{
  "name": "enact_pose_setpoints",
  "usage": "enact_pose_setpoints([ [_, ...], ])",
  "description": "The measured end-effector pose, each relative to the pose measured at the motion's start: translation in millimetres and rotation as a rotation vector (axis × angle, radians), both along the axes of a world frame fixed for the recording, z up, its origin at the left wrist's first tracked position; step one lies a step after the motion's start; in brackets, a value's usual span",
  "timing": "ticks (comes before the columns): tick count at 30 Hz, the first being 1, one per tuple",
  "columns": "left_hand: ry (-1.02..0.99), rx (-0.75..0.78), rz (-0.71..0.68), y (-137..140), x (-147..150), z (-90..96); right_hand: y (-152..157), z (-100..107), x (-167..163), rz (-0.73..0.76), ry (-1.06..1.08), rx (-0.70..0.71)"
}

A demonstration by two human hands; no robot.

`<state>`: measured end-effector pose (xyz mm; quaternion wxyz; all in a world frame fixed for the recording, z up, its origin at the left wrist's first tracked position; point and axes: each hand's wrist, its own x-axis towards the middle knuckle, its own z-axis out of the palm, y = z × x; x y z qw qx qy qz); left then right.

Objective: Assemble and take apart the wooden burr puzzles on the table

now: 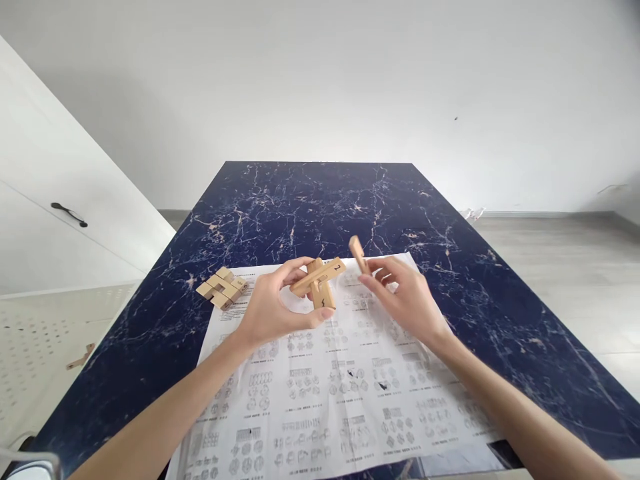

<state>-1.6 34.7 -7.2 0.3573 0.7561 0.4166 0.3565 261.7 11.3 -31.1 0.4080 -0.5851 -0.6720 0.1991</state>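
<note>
My left hand (280, 300) grips crossed wooden puzzle pieces (323, 301) between thumb and fingers. One bar, marked 2, lies across another that bears a black mark near its lower end. To the right, my right hand (400, 290) pinches a single notched wooden puzzle piece (357, 252), held up at a tilt and apart from the crossed pieces. Both hands are above a printed instruction sheet (320, 413) covered in small line diagrams. Left of my left hand, a small interlocked wooden block puzzle (223, 288) rests partly over the sheet's edge.
Beneath the sheet is a dark blue marble-patterned table (310, 207). A white cabinet (60, 173) with a black handle (69, 214) stands at left. Below it is a perforated pale surface (35, 340) with a small wooden piece (81, 357). A white wall rises behind the table.
</note>
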Motion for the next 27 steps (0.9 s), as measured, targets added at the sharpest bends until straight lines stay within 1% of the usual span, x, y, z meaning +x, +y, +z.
enact_pose_setpoints([
  [3, 0.047, 0.036, 0.014, -4, 3, 2.1, 2, -13, -1, 0.064, -0.215, 0.036],
  [6, 0.081, 0.056, 0.007, -7, 5, 1.5, 1, -18, -1, 0.097, -0.307, 0.117],
  [9, 0.121, 0.072, 0.008, -8, 5, -0.2, -1, -10, 0, 0.161, -0.241, 0.187],
  [12, 0.159, 0.071, -0.014, -8, 4, -1.8, -6, 2, 0, 0.33, -0.11, 0.192],
  [14, 0.17, 0.06, -0.059, -9, 4, -3.0, -9, 4, -3, 0.396, -0.076, 0.186],
  [16, 0.171, 0.051, -0.115, -11, 5, -4.4, -12, 3, -6, 0.396, -0.08, 0.187],
  [19, 0.167, 0.044, -0.174, -12, 7, -5.7, -15, 0, -10, 0.36, -0.078, 0.205],
  [24, 0.106, 0.015, -0.216, -12, 11, -2.8, -15, 1, -11, 0.272, -0.074, 0.272],
  [27, 0.056, 0.007, -0.243, -12, 14, 1.1, -15, 3, -10, 0.235, -0.077, 0.288],
])
